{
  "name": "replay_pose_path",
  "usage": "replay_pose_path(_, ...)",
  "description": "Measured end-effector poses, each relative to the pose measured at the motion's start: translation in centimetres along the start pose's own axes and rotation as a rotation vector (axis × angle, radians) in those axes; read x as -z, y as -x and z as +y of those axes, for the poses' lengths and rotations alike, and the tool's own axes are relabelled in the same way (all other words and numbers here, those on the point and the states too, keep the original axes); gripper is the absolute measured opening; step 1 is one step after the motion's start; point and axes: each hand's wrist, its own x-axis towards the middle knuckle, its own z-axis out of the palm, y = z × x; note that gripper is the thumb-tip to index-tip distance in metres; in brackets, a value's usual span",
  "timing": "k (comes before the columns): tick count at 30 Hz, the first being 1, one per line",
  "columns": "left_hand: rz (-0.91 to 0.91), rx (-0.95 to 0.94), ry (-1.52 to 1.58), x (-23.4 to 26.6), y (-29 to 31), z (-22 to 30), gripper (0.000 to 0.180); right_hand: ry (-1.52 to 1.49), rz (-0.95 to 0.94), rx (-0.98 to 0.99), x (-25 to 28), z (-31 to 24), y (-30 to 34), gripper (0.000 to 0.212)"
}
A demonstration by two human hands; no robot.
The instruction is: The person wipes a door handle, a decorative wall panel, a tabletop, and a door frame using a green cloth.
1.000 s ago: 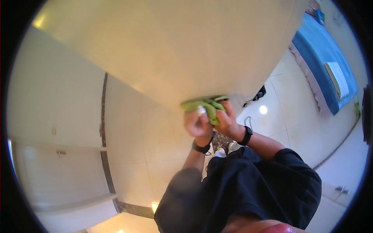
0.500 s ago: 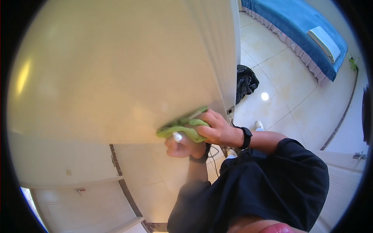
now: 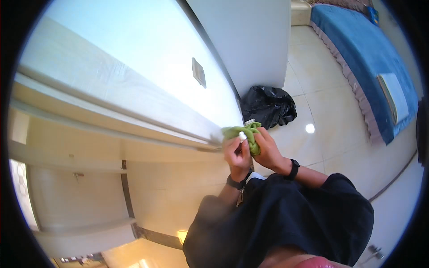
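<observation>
My right hand (image 3: 271,152) grips a crumpled green cloth (image 3: 254,144), which bunches up between both hands. Close beside it, my left hand (image 3: 237,157) is closed around a small white thing with a rounded end (image 3: 242,136); the rest of it is hidden by fingers and cloth. The cloth's far edge comes up to the end of a pale wooden door frame (image 3: 134,107); I cannot tell whether they touch. Dark bands sit on both wrists.
A black plastic bag (image 3: 268,107) lies on the tiled floor (image 3: 313,129) beyond my hands. A switch plate (image 3: 198,72) is on the white wall. To the right stands a bed with a blue cover (image 3: 357,67) and a folded white cloth (image 3: 394,98).
The view has turned from a broad cream panel to the door frame and white wall. My hands have come off the panel and moved right, bunching the green cloth more tightly.
</observation>
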Motion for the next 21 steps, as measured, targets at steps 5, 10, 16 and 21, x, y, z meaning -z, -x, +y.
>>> replay_pose_path(5,0.085,0.045,0.005,-7.5,-1.4,0.9,0.020,0.041,-0.060,0.015,5.4,3.4,-1.4,0.048)
replay_pose_path(10,0.141,0.277,0.092,-12.7,-4.7,-0.4,0.016,0.021,-0.147,0.009,9.1,6.7,-5.1,0.054)
replay_pose_path(16,0.278,0.209,0.165,-19.1,-11.0,-4.2,0.015,0.007,-0.039,0.066,11.1,10.7,-14.2,0.046)
replay_pose_path(21,0.329,0.254,0.330,-25.3,-19.1,-7.1,0.015,0.295,0.090,0.321,14.0,13.7,-23.4,0.044)
